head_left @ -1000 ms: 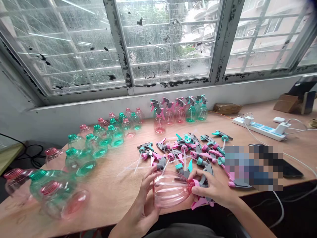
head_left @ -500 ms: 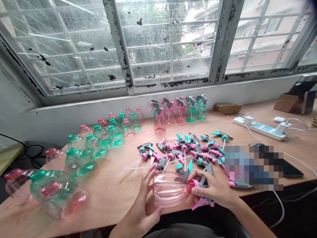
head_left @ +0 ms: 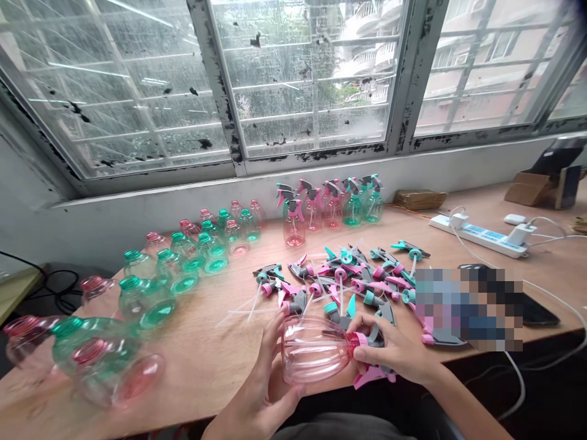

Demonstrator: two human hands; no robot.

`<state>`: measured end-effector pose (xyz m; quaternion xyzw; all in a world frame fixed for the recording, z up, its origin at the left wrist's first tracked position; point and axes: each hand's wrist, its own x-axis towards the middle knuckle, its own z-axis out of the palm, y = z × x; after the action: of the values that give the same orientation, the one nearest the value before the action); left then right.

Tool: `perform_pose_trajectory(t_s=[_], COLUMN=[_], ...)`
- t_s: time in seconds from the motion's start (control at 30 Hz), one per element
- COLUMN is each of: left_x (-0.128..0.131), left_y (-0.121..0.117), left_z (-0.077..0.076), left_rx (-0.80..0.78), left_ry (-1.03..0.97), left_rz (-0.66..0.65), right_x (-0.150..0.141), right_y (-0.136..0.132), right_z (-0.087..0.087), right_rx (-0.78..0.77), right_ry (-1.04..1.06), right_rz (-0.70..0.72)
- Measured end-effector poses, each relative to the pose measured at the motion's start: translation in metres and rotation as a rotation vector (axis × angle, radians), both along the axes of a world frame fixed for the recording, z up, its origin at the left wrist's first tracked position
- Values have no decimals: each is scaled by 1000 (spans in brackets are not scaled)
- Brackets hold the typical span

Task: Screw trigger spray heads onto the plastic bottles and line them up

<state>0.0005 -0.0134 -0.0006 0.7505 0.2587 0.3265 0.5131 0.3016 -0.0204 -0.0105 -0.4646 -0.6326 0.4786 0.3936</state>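
Observation:
A clear pink bottle lies sideways in the air near the table's front edge, its neck to the right. My left hand cups its base end, fingers behind and thumb below. At the neck, my right hand has closed its thumb and fingers round the pink collar of a grey-and-pink trigger spray head. The collar sits against the bottle's mouth; how far it is screwed on I cannot tell. Just beyond the hands is a heap of loose spray heads in pink, teal and grey with white tubes.
Open pink and green bottles stand in rows on the left of the wooden table. Finished spray bottles line the wall below the windows. A white power strip, cables and a dark phone are on the right.
The view has shifted very slightly. Both hands keep the same grip on the bottle and spray head, with no clear movement between them.

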Motion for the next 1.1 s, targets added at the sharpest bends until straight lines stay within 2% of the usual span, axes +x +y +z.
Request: perform_pose_trajectory(t_s=[0.13, 0.37, 0.6, 0.8, 0.97, 1.1], left_x=[0, 3, 6, -1, -3, -1], left_y=[1, -1, -3, 0, -1, 0], left_z=[6, -6, -6, -7, 2, 1], left_rx=[-43, 39, 103, -7, -14, 6], left_ry=[34, -63, -59, -36, 75, 25], left_rz=[-20, 66, 109, 7, 12, -22], right_x=[-1, 1, -1, 0, 0, -1], right_y=[-1, 0, -1, -1, -1, -1], right_z=[1, -2, 2, 2, 1, 1], right_rx=[2, 31, 35, 42, 42, 53], right_ry=[-6, -33, -35, -52, -67, -46], right_rz=[-12, -17, -25, -54, -30, -39])
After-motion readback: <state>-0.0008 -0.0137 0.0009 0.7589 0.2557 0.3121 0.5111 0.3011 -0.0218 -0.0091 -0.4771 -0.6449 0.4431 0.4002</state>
